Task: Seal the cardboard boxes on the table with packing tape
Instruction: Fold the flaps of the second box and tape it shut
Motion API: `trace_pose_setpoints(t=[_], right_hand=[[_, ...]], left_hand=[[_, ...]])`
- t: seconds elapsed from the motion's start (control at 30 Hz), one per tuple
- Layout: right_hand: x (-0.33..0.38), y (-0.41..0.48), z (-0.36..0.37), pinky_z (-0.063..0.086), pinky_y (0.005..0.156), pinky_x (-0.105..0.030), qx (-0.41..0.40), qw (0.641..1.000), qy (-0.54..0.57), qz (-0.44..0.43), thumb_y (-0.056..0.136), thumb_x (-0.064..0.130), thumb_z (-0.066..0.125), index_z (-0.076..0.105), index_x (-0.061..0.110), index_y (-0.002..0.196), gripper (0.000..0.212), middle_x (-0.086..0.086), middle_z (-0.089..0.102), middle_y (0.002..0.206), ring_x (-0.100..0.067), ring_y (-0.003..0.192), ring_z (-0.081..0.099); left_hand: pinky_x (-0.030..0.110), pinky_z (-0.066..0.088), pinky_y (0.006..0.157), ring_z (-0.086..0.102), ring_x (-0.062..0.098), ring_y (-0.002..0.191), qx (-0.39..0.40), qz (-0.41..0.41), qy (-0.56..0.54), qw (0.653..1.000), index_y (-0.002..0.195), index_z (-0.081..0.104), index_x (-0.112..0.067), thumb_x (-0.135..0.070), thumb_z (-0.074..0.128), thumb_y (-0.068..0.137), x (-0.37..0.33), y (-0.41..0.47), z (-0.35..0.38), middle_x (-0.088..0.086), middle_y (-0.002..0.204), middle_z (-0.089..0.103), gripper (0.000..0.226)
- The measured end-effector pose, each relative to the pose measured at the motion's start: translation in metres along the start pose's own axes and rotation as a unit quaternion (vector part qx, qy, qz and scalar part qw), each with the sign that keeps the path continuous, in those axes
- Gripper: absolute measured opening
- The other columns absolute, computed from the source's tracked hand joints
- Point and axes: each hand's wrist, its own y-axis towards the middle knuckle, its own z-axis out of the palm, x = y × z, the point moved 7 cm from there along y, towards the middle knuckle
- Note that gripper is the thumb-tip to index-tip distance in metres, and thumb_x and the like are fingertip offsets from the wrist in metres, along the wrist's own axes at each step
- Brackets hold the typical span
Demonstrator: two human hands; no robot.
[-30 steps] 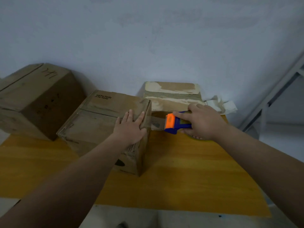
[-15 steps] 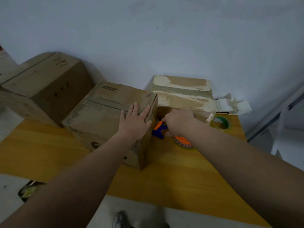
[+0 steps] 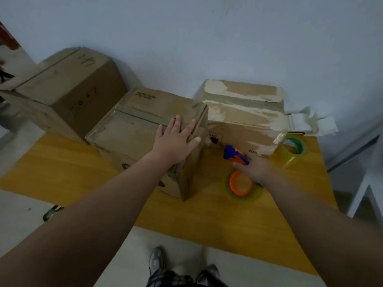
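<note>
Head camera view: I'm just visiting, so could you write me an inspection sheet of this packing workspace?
Surface: yellow wooden table, set against the wall.
Job's things: middle box; torn-faced box; blue-orange tape dispenser on the table.
Clutter: spare tape roll; crumpled white strips.
Grips: left hand flat on middle box; right hand at the tape dispenser, blurred, hold unclear.
Cables: nothing seen.
Surroundings: third box at left; metal frame at right; shoes below.

Location type: a packing or storage room — indicated by a plain pale wall (image 3: 228, 38), a bare grey floor (image 3: 18, 224), and a wooden counter (image 3: 207, 220) loaded with worn cardboard boxes (image 3: 134, 133) and loose tape rolls (image 3: 293, 151).
</note>
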Motion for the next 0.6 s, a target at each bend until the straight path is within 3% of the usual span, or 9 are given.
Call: trace_pose_setpoints(t=[0.03,0.07,0.1,0.17,0.27,0.37,0.43,0.5,0.6], right_hand=[[-0.015,0.0,0.008,0.036,0.071,-0.033,-0.001,0.995,0.092,0.04,0.086,0.051,0.062,0.042,0.009,0.138,0.07,-0.023,0.053,0.114,-0.033,0.098,0.055],[-0.028,-0.002,0.017,0.035,0.064,-0.035,0.007,0.987,0.145,0.075,0.084,0.053,0.062,0.057,0.008,0.115,0.056,-0.022,0.048,0.087,-0.031,0.077,0.052],[-0.04,-0.003,0.028,0.032,0.058,-0.036,0.021,0.982,0.157,0.103,0.084,0.056,0.06,0.056,0.013,0.083,0.043,-0.014,0.039,0.069,-0.026,0.061,0.043],[-0.054,-0.007,0.05,0.03,0.055,-0.037,0.041,0.979,0.156,0.123,0.091,0.053,0.053,0.036,0.019,0.063,0.047,-0.006,0.029,0.059,-0.021,0.052,0.032],[-0.071,-0.008,0.071,0.033,0.061,-0.038,0.01,0.98,0.149,0.13,0.098,0.043,0.046,0.036,0.018,0.064,0.044,-0.006,0.031,0.059,-0.023,0.054,0.032],[-0.08,-0.01,0.077,0.039,0.064,-0.042,-0.006,0.988,0.064,0.139,0.1,0.039,0.044,0.048,0.011,0.073,0.039,-0.009,0.044,0.066,-0.024,0.058,0.041],[-0.066,-0.006,0.065,0.045,0.08,-0.043,-0.072,0.993,-0.007,0.096,0.098,0.038,0.048,0.055,0.004,0.113,0.038,-0.016,0.056,0.104,-0.029,0.091,0.055],[-0.023,-0.007,0.049,0.044,0.092,-0.039,-0.125,0.987,0.099,-0.013,0.095,0.04,0.053,0.043,0.013,0.138,0.051,-0.009,0.047,0.132,-0.025,0.117,0.048],[0.042,-0.011,0.051,0.047,0.091,-0.037,0.0,0.903,0.428,-0.031,0.089,0.056,0.054,0.05,0.026,0.126,0.048,-0.001,0.057,0.121,-0.02,0.11,0.056]], left_hand=[[0.049,-0.006,0.113,-0.009,0.023,0.145,-0.001,0.001,0.0,1.0,0.147,-0.006,-0.041,-0.064,0.015,0.093,0.001,-0.001,0.0,0.008,0.158,-0.009,0.063],[0.049,-0.006,0.113,-0.009,0.023,0.145,-0.004,0.003,-0.001,1.0,0.147,-0.006,-0.041,-0.064,0.015,0.093,0.002,-0.002,0.0,0.008,0.158,-0.009,0.063],[0.048,-0.006,0.113,-0.009,0.022,0.145,-0.007,0.006,-0.001,1.0,0.147,-0.006,-0.041,-0.064,0.016,0.093,0.002,-0.004,0.0,0.007,0.158,-0.009,0.063],[0.047,-0.006,0.114,-0.009,0.021,0.145,-0.013,0.011,-0.002,1.0,0.147,-0.005,-0.042,-0.065,0.016,0.092,0.002,-0.007,0.0,0.007,0.158,-0.009,0.063],[0.046,-0.006,0.114,-0.008,0.02,0.145,-0.015,0.018,0.001,1.0,0.147,-0.006,-0.044,-0.066,0.016,0.091,0.003,-0.011,0.002,0.006,0.158,-0.009,0.064],[0.046,-0.007,0.114,-0.009,0.02,0.145,-0.015,0.025,0.007,1.0,0.146,-0.006,-0.045,-0.068,0.015,0.09,0.005,-0.017,0.005,0.005,0.158,-0.01,0.064],[0.046,-0.007,0.114,-0.01,0.02,0.145,-0.013,0.028,0.013,0.999,0.145,-0.007,-0.046,-0.069,0.013,0.09,0.006,-0.02,0.006,0.005,0.158,-0.011,0.064],[0.045,-0.008,0.114,-0.011,0.019,0.145,-0.011,0.032,0.013,0.999,0.145,-0.008,-0.046,-0.069,0.012,0.089,0.006,-0.023,0.007,0.004,0.158,-0.011,0.064],[0.044,-0.008,0.114,-0.011,0.018,0.145,-0.013,0.032,0.011,0.999,0.145,-0.008,-0.046,-0.069,0.012,0.089,0.005,-0.025,0.007,0.004,0.158,-0.01,0.064]])
